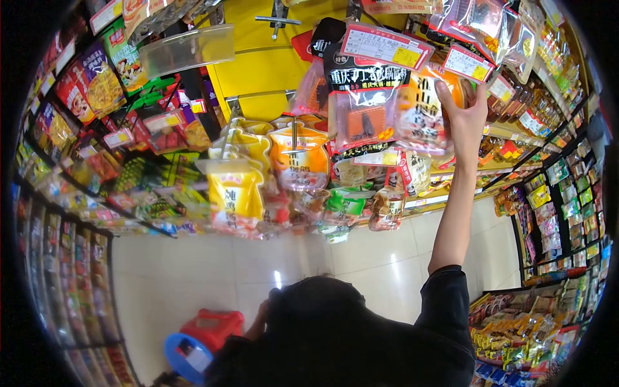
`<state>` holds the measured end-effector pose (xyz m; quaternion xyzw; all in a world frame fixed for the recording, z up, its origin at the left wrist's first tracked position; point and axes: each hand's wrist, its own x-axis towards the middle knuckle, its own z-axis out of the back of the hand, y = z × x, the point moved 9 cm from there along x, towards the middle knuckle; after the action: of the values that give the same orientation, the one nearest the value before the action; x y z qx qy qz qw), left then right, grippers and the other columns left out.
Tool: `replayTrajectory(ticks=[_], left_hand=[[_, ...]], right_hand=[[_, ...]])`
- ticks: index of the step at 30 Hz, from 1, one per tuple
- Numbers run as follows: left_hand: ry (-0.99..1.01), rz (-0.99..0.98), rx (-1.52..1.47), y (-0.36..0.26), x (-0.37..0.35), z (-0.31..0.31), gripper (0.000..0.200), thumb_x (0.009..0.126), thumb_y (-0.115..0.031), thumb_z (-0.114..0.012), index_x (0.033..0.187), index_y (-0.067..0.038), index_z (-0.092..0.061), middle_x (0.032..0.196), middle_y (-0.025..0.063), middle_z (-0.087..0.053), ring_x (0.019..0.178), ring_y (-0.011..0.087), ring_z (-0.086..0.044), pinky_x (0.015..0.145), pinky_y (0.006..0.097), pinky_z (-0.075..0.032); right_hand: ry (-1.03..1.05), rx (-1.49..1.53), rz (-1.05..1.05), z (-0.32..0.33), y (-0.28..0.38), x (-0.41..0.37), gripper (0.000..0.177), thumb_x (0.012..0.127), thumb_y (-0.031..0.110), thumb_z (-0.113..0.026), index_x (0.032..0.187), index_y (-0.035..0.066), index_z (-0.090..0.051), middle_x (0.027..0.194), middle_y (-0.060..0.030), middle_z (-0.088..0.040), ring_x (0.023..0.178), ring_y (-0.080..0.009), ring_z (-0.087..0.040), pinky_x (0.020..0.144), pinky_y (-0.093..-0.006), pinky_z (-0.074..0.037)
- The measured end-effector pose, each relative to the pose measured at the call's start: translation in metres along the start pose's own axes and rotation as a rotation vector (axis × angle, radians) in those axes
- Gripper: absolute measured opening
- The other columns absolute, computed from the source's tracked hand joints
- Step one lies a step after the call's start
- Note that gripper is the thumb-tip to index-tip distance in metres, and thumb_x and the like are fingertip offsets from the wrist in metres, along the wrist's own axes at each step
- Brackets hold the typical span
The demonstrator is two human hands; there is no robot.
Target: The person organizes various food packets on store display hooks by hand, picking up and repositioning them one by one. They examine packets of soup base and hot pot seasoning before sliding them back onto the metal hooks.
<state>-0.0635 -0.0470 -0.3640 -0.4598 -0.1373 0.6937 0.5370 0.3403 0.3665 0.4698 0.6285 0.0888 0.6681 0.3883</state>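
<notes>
My right hand [465, 115] reaches up to the hanging rack, closed around the right edge of an orange-and-white food packet [422, 109] with dark printed characters. A clear hotpot base packet [364, 106] with a red-brown block inside hangs just left of it. Above them, price tags [385, 46] are fixed at the hook ends. Similar orange packets [300, 155] and yellow pouches [235, 200] hang further left. Low beside my dark-clothed body, my left hand [258, 322] shows only as a blurred sliver; its fingers are hidden.
A red shopping basket [216, 326] with a blue round rim [187, 357] stands on the tiled floor [174, 264] at lower left. Shelves of snack bags [103, 84] line the left. Packets fill racks [567, 193] at right, and a bare metal hook [277, 20] juts from the yellow panel.
</notes>
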Motion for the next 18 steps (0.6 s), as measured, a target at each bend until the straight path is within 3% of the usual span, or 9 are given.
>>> replayTrajectory(ticks=[5,9,10,15,18], left_hand=[[-0.018,-0.016,-0.021,-0.002,0.002,-0.004,0.026,0.097,-0.031,-0.063,0.105,-0.009,-0.076,0.098,0.0167,-0.076,0.096,0.0375,-0.072,0.089,0.0477,-0.057],[-0.048,-0.053,-0.035,-0.004,0.006,-0.005,0.027,0.097,-0.032,-0.063,0.105,-0.009,-0.076,0.099,0.0167,-0.076,0.097,0.0378,-0.072,0.091,0.0477,-0.057],[-0.061,-0.07,-0.045,-0.004,0.007,-0.003,0.027,0.097,-0.032,-0.064,0.105,-0.01,-0.076,0.099,0.0168,-0.076,0.098,0.0379,-0.072,0.091,0.0478,-0.057],[-0.112,-0.157,-0.054,-0.009,0.01,0.005,0.028,0.097,-0.033,-0.064,0.106,-0.01,-0.076,0.101,0.0168,-0.076,0.099,0.0384,-0.072,0.093,0.0478,-0.057],[0.064,-0.011,0.242,-0.002,0.023,0.012,0.029,0.096,-0.036,-0.066,0.111,-0.013,-0.076,0.109,0.016,-0.077,0.107,0.0381,-0.071,0.096,0.0457,-0.057]], right_hand=[[0.055,-0.166,0.053,0.013,0.008,0.001,0.04,0.095,0.017,-0.08,0.126,-0.004,-0.066,0.118,-0.0153,-0.075,0.105,-0.0161,-0.068,0.095,-0.0308,-0.051],[0.212,-0.038,-0.23,0.023,0.003,-0.003,0.044,0.096,0.013,-0.079,0.132,-0.007,-0.063,0.127,-0.011,-0.07,0.115,-0.015,-0.063,0.104,-0.029,-0.047],[0.176,-0.079,-0.175,0.029,0.006,-0.003,0.045,0.096,0.012,-0.077,0.135,-0.006,-0.064,0.126,-0.0126,-0.071,0.109,-0.0145,-0.066,0.098,-0.0283,-0.051],[0.197,0.157,-0.333,0.045,0.009,-0.015,0.05,0.099,0.013,-0.074,0.144,-0.003,-0.06,0.137,-0.0138,-0.066,0.117,-0.0151,-0.065,0.101,-0.0282,-0.051],[0.187,0.252,-0.371,0.04,0.008,-0.021,0.049,0.101,0.013,-0.072,0.146,-0.002,-0.059,0.142,-0.0132,-0.063,0.121,-0.0158,-0.065,0.1,-0.0277,-0.053]])
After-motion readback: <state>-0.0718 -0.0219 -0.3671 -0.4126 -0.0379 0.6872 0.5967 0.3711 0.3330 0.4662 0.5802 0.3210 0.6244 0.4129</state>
